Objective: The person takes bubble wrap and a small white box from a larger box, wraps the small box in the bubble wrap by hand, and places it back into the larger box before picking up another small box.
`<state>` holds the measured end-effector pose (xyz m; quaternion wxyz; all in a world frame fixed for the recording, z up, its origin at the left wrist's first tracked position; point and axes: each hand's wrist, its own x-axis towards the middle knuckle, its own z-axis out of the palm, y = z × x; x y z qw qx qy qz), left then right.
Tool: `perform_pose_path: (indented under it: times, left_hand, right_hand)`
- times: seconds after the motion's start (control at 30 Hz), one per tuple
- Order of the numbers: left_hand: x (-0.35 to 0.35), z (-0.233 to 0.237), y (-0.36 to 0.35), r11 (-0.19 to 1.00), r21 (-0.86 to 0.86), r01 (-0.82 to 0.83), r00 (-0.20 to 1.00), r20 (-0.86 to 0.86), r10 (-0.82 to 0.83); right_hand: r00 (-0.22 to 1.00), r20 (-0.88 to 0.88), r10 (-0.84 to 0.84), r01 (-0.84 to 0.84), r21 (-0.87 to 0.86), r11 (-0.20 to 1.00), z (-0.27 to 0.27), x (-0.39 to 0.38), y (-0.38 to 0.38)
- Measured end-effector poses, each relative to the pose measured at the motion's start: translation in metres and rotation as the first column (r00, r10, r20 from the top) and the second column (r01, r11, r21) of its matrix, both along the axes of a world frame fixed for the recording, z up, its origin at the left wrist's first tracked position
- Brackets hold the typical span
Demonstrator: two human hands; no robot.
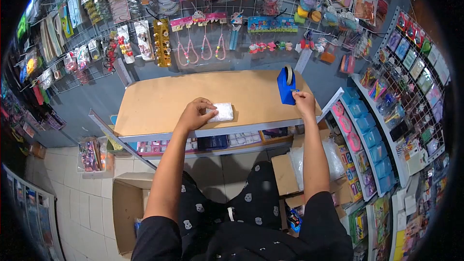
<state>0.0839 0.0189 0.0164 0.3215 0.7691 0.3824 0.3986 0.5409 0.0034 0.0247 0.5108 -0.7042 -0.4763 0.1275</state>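
A small white packet, seemingly wrapped in bubble wrap, lies flat on the wooden tabletop. My left hand holds it at its left side, with the thumb and bent fingers on the wrap. To the right stands a blue tape dispenser carrying a roll of tape. My right hand is at the dispenser's near end by the cutter, fingers pinched together on what looks like the tape's end. The clear tape itself is hard to make out.
Wire racks of hanging hair accessories rise behind the table. Below it is a shelf of small goods. An open cardboard box stands on the left floor, and another box with bubble wrap on the right. Shelves with blue boxes line the right.
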Motion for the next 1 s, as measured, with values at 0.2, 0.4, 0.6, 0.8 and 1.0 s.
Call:
perform_pose_path:
  times: [0.2, 0.4, 0.6, 0.8, 1.0]
  left_hand:
    - [0.001, 0.001, -0.002, 1.0, 0.001, -0.005, 1.0, 0.019, 0.005]
    - [0.001, 0.005, -0.004, 1.0, 0.02, -0.003, 1.0, -0.016, 0.003]
    - [0.0, 0.003, -0.002, 1.0, -0.002, -0.01, 1.0, -0.014, 0.01]
    - [0.0, -0.001, -0.001, 0.999, 0.036, 0.001, 1.0, 0.015, -0.002]
    - [0.001, -0.003, 0.0, 1.0, 0.025, 0.006, 0.999, 0.039, -0.007]
  right_hand:
    - [0.973, 0.226, -0.049, 0.062, -0.052, 0.997, 0.004, 0.003, -0.01]
    - [0.99, 0.139, -0.008, -0.012, 0.141, 0.99, -0.011, -0.014, -0.035]
    - [0.872, -0.276, 0.404, -0.353, 0.218, 0.91, -0.037, -0.086, -0.036]
    - [0.54, -0.449, 0.712, -0.643, 0.326, 0.693, -0.027, -0.162, -0.032]
    - [0.424, -0.445, 0.789, -0.759, 0.301, 0.578, -0.014, -0.197, -0.022]
